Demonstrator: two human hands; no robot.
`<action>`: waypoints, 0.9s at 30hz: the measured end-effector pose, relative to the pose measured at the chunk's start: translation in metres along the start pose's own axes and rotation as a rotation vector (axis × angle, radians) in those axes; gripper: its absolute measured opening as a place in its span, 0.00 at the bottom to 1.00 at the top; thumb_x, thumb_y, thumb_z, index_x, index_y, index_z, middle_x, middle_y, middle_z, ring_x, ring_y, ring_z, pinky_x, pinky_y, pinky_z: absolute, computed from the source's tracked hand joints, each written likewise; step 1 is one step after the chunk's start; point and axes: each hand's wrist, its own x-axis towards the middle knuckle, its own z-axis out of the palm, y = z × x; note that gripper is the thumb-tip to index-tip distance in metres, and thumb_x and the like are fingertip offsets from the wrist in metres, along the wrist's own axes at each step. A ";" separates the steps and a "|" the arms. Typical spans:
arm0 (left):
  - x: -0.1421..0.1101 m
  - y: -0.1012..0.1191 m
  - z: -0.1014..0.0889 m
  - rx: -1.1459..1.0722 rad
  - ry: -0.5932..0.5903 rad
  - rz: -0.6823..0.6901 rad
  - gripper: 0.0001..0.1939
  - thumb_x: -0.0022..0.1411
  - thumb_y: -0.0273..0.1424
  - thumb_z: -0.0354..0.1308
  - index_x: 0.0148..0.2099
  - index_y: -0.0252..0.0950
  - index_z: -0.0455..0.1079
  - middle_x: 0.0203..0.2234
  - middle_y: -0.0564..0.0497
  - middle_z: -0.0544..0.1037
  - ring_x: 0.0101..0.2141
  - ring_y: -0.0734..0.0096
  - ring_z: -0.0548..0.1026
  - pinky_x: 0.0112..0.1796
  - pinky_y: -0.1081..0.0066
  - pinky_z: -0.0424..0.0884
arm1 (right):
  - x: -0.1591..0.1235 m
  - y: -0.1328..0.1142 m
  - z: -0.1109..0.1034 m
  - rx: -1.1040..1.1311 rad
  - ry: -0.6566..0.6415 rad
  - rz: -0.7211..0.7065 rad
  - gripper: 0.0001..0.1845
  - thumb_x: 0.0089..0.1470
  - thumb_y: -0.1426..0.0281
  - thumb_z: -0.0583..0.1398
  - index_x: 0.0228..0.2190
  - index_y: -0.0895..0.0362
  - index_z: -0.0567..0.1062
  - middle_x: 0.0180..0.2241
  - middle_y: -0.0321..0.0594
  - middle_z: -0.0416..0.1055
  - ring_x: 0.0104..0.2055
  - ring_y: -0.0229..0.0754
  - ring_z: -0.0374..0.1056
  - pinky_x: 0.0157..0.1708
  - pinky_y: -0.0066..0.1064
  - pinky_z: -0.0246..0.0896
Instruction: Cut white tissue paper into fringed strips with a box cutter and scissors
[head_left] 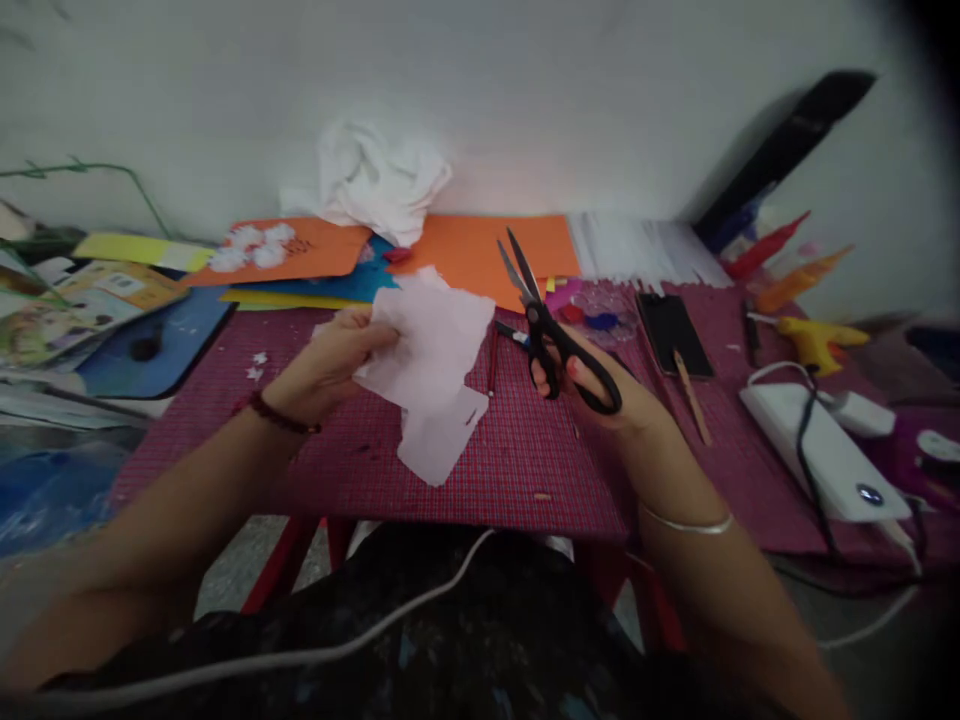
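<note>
The left hand point(345, 350) pinches a torn white paper sheet point(435, 335) between thumb and fingers, above the checked tablecloth point(525, 480). The right hand point(630, 400) grips black-handled scissors point(534, 312) by the finger loops; the blades are parted, point away from the wearer, and are clear of the sheet. Orange paper point(480, 245) lies behind, near the wall. To the right are a black smartphone point(671, 325), a wooden stick point(694, 400) partly overlapping it, and a yellow glue gun point(817, 340).
</note>
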 end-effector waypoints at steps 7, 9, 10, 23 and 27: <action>-0.001 -0.007 -0.060 -0.152 0.058 0.047 0.12 0.49 0.21 0.64 0.37 0.37 0.77 0.30 0.51 0.84 0.27 0.70 0.79 0.32 0.71 0.77 | 0.009 -0.016 0.008 -0.339 -0.167 0.155 0.44 0.55 0.44 0.65 0.65 0.51 0.64 0.53 0.50 0.71 0.54 0.53 0.69 0.56 0.47 0.66; 0.000 -0.007 -0.077 -0.193 0.052 0.060 0.11 0.49 0.22 0.65 0.37 0.38 0.77 0.31 0.51 0.84 0.27 0.71 0.79 0.32 0.71 0.77 | 0.020 -0.020 0.010 -0.383 -0.247 0.184 0.43 0.56 0.45 0.65 0.65 0.50 0.64 0.57 0.52 0.69 0.56 0.54 0.68 0.58 0.48 0.65; 0.001 -0.008 -0.086 -0.213 0.044 0.064 0.11 0.49 0.22 0.66 0.37 0.38 0.78 0.31 0.51 0.85 0.27 0.71 0.79 0.33 0.71 0.77 | 0.027 -0.021 0.012 -0.404 -0.291 0.199 0.42 0.57 0.46 0.65 0.66 0.51 0.64 0.58 0.52 0.69 0.56 0.55 0.69 0.57 0.48 0.66; 0.026 -0.033 -0.150 -0.247 0.016 -0.018 0.10 0.48 0.23 0.67 0.35 0.36 0.78 0.26 0.53 0.83 0.24 0.73 0.77 0.29 0.75 0.74 | 0.117 -0.008 0.053 -0.422 -0.630 0.246 0.40 0.61 0.54 0.64 0.68 0.57 0.62 0.50 0.49 0.70 0.47 0.46 0.67 0.47 0.38 0.68; 0.027 -0.038 -0.152 -0.281 -0.007 -0.011 0.10 0.48 0.22 0.67 0.36 0.36 0.79 0.26 0.53 0.83 0.24 0.74 0.77 0.28 0.77 0.74 | 0.126 -0.006 0.059 -0.393 -0.632 0.265 0.41 0.59 0.53 0.66 0.67 0.55 0.63 0.46 0.45 0.69 0.42 0.43 0.65 0.43 0.36 0.65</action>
